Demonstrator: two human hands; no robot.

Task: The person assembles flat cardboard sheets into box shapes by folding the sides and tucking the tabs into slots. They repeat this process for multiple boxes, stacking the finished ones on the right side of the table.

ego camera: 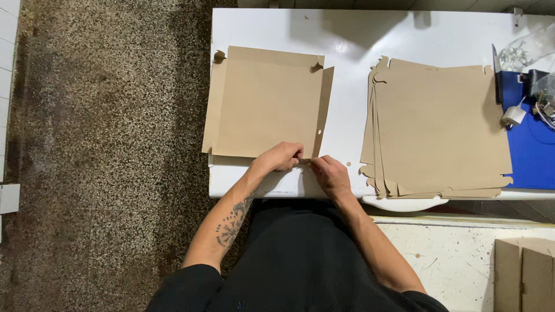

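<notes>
Your left hand (pixel 282 156) pinches near edge of flat cardboard blank (pixel 266 101), fingers curled over flap. Your right hand (pixel 328 173) meets it just beside, fingertips gripping same near edge at corner. Blank lies flat on white table (pixel 347 63), side flaps partly raised. Stack of cardboard blanks (pixel 433 133) sits well apart to right on table. Blue mat (pixel 532 150) beyond stack. Speckled floor (pixel 104 162) at left.

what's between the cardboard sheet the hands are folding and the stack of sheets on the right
In the head view, only bare white table separates the flat cardboard sheet from the stack of cardboard sheets, apart from a tiny round cardboard scrap.
</notes>
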